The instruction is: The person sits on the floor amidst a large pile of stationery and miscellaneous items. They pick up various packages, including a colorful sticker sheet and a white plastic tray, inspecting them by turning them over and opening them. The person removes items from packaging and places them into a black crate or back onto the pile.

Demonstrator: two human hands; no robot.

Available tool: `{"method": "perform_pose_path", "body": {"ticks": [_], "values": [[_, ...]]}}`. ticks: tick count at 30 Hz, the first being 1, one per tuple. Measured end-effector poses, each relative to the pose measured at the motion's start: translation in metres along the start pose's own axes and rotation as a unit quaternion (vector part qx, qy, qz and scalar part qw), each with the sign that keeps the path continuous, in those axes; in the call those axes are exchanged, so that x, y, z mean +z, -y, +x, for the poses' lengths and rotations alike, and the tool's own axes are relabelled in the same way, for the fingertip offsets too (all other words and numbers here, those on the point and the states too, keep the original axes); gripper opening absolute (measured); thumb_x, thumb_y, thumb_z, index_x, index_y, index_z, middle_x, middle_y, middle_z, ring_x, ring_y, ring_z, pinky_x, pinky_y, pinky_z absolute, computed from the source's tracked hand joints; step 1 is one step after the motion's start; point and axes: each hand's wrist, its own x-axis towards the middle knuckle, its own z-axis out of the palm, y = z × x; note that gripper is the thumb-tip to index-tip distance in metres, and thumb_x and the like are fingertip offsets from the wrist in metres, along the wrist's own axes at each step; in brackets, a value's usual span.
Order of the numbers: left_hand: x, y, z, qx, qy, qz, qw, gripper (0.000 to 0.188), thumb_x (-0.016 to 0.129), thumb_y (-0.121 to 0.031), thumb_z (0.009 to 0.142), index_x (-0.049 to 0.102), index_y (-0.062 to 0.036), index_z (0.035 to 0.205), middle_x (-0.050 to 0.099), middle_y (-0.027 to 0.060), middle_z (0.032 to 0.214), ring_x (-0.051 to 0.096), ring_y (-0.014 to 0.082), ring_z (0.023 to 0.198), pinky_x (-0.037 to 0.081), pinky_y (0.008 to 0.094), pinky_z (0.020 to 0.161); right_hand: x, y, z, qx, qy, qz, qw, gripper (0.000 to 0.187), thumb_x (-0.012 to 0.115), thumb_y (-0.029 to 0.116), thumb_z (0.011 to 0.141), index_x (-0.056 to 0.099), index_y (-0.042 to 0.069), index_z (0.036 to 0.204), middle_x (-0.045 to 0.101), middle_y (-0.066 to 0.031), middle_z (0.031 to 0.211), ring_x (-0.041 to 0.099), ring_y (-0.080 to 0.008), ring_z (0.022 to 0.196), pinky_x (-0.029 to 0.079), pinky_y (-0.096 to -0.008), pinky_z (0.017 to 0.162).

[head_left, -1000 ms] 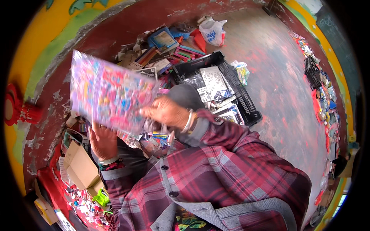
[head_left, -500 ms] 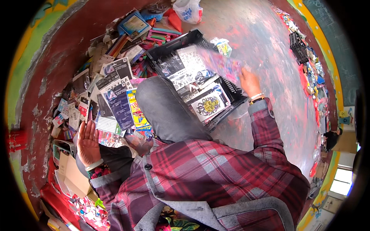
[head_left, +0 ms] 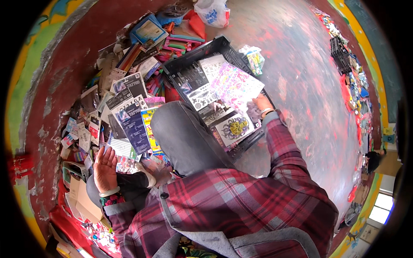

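My right hand point(head_left: 261, 104) pinches the lower right corner of a thin pink-and-white patterned sheet point(head_left: 236, 86). It holds the sheet over a black plastic crate point(head_left: 176, 60) that stands tilted beyond my bent knee. Inside the crate lie black-and-white printed sheets point(head_left: 202, 96) and, at the near end, a white sheet with a yellow and black design point(head_left: 234, 127). My left hand point(head_left: 104, 169) is empty, palm up with fingers stretched, above my lower leg. Dark blue packets point(head_left: 132, 125) and a yellow packet point(head_left: 149, 129) rest between that hand and my knee.
A heap of packets, cards and coloured cases point(head_left: 180, 44) spreads along the wall to the left. A white plastic bag point(head_left: 213, 13) sits at the back, and a small colourful packet point(head_left: 254, 61) beside the crate. Another black crate point(head_left: 340, 55) stands among clutter far right.
My right hand has moved left and toward me, bringing the pink sheet from the crate's far right side over its middle. My left hand has shifted slightly right and down, still open.
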Motion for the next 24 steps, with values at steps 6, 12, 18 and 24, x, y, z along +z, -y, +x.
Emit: {"method": "perform_pose_path", "body": {"ticks": [6,12,18,24], "values": [[0.003,0.003,0.009,-0.022,-0.040,0.043,0.998,0.060,0.052,-0.033,0.088,0.032,0.0022,0.133,0.042,0.0213,0.130,0.044,0.0303,0.119,0.035,0.0390,0.100,0.074,-0.043,0.063,0.119,-0.007,0.184,0.976,0.032,0.045,0.001,0.085,0.049,0.000,0.118,0.060,-0.0130,0.105,0.061,-0.0261,0.090,0.050,-0.0368,0.079],[0.009,0.010,0.014,-0.058,-0.120,0.082,0.988,0.052,0.050,-0.033,0.089,0.040,0.0002,0.128,0.050,0.0163,0.123,0.051,0.0262,0.111,0.042,0.0344,0.092,0.094,-0.058,0.126,0.078,-0.064,-0.247,0.964,0.032,0.054,0.025,0.085,0.062,-0.004,0.098,0.066,-0.0126,0.090,0.063,-0.0176,0.084,0.049,-0.0308,0.071],[0.009,0.021,0.037,-0.101,-0.145,0.106,0.979,0.055,0.052,-0.034,0.088,0.039,-0.0007,0.130,0.051,0.0162,0.122,0.052,0.0264,0.110,0.044,0.0338,0.088,0.084,-0.092,0.161,0.124,0.089,-0.479,0.865,0.035,0.061,0.033,0.075,0.063,0.003,0.093,0.064,-0.0151,0.098,0.063,-0.0246,0.085,0.048,-0.0356,0.071],[0.008,0.026,0.040,-0.128,-0.174,0.112,0.970,0.055,0.052,-0.032,0.088,0.037,-0.0010,0.131,0.050,0.0174,0.123,0.053,0.0265,0.109,0.045,0.0338,0.088,0.114,0.019,0.096,0.129,0.096,-0.512,0.844,0.041,0.067,0.045,0.066,0.065,0.016,0.095,0.065,-0.0102,0.094,0.064,-0.0231,0.085,0.050,-0.0346,0.074]]}}
